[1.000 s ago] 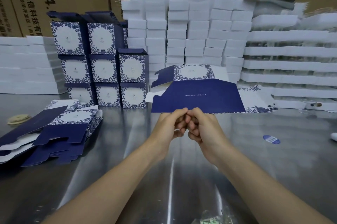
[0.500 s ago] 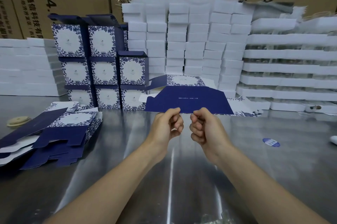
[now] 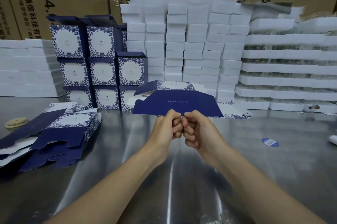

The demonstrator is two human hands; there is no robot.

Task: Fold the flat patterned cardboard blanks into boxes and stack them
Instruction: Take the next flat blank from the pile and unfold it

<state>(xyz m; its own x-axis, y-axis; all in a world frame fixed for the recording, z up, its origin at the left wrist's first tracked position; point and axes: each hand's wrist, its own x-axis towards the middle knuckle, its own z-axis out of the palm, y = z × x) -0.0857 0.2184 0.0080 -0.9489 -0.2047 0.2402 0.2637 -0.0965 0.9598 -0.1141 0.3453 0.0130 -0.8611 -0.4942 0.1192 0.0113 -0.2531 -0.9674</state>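
Observation:
A flat navy blank with a blue floral panel behind it is held nearly level above the steel table. My left hand and my right hand pinch its near edge side by side, fingers curled, knuckles touching. A pile of flat blanks lies at the left. Folded floral boxes stand stacked in rows at the back left.
White foam blocks are piled high behind the blank, with more white trays at the right and white stacks at the left. Brown cartons form the back wall. A tape roll and a blue sticker lie on the table.
My hands, apart half a second ago, have come together again on the blank's near edge. The blank has tilted flatter and sits a little lower.

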